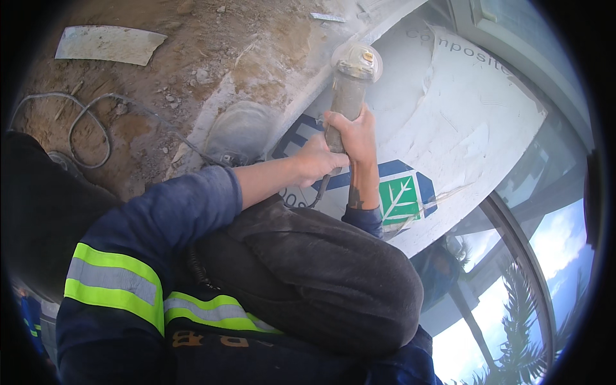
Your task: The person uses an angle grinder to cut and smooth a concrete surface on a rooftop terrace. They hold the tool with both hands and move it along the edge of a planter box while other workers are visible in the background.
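Observation:
With both hands I hold a dust-coated angle grinder [350,95]; its round disc end [358,61] points away from me over the edge of a white panel [443,115]. My left hand [316,160] is wrapped round the rear of the grinder's body, close to where the cord [323,187] comes out. Further up the body, my right hand [357,133] is closed round it, its forearm rising from behind my bent knee. Dust blurs the disc, so I cannot tell whether it touches anything. The panel carries blue markings and a green square with a white leaf.
Dirt and rubble [212,64] cover the ground to the left, with a grey cable [90,119] looped on it. An off-white flat offcut [110,45] lies far left. Beside the panel is a dusty rounded object [242,128]. A framed glass pane [513,256] stands at right.

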`<action>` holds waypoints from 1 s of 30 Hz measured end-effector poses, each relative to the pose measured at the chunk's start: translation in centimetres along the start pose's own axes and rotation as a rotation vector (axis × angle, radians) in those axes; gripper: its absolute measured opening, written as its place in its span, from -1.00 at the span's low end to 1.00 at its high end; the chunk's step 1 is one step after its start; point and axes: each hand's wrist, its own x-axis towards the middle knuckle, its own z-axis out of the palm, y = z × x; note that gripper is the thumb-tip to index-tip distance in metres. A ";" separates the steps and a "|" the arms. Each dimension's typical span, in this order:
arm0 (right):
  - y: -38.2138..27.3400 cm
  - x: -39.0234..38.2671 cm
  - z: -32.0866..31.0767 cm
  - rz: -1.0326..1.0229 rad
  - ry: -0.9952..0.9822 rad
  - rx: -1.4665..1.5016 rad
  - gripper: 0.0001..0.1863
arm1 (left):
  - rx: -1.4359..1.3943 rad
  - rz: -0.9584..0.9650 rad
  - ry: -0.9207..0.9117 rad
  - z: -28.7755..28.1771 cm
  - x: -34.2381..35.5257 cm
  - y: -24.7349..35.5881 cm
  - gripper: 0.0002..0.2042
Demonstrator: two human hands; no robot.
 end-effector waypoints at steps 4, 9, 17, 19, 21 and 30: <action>1.0 -1.8 0.2 0.003 0.049 0.043 -0.64 | 0.006 0.017 0.008 0.4 -0.9 -0.9 -0.62; 1.1 -3.5 0.2 0.038 0.071 0.089 -0.65 | 0.032 0.003 -0.013 0.9 -1.9 -1.5 -0.61; 1.2 -4.3 0.1 0.088 0.092 0.135 -0.67 | 0.050 -0.065 -0.025 1.0 -2.0 -1.9 -0.66; 1.3 -4.3 0.1 0.108 0.095 0.093 -0.65 | 0.035 -0.080 -0.008 1.2 -2.2 -1.7 -0.67; 1.0 -4.2 0.4 0.105 0.090 0.068 -0.64 | 0.040 -0.054 -0.005 1.0 -2.1 -1.9 -0.68; 1.1 -3.1 0.2 0.048 0.083 0.049 -0.58 | 0.058 -0.069 -0.016 0.5 -1.2 -1.7 -0.68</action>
